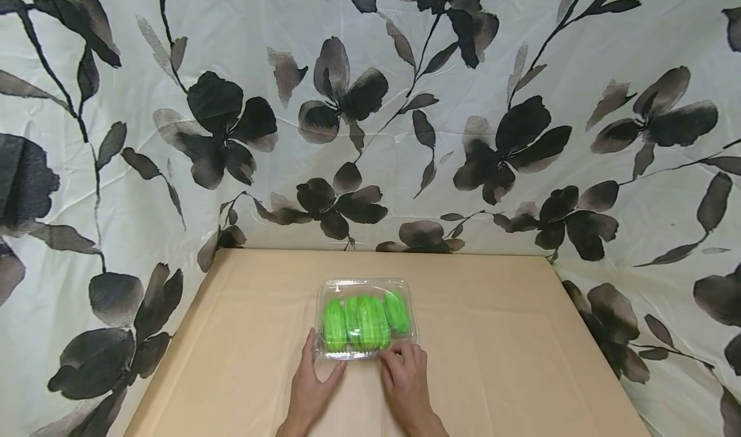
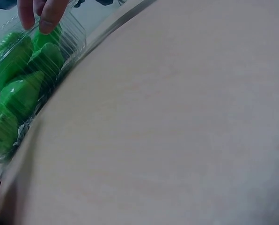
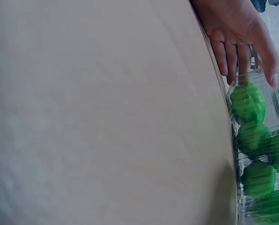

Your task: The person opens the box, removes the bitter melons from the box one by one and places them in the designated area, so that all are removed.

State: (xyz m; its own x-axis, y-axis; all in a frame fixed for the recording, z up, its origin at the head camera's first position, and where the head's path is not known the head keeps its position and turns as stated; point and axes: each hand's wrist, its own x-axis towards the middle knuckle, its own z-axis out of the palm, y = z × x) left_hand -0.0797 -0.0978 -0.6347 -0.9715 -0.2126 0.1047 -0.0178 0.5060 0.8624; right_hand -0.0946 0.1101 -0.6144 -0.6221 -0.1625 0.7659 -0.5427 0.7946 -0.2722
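Note:
A clear plastic clamshell box (image 1: 366, 288) lies on the table with its lid down. Inside are several bright green, ribbed, oblong pieces (image 1: 368, 321), like toy vegetables. My left hand (image 1: 312, 385) braces the box's front left corner. The right wrist view shows its fairly straight fingers (image 3: 231, 58) against the end wall and its thumb lying along the front side. At the front right edge, my right hand (image 1: 408, 379) has curled fingers that pinch the rim. Two of its fingertips (image 2: 48, 23) show over the lid's edge in the left wrist view.
The tan tabletop (image 1: 492, 334) spreads around the box on every side. Behind it and to both sides hangs a white cloth (image 1: 405, 147) with dark flower prints.

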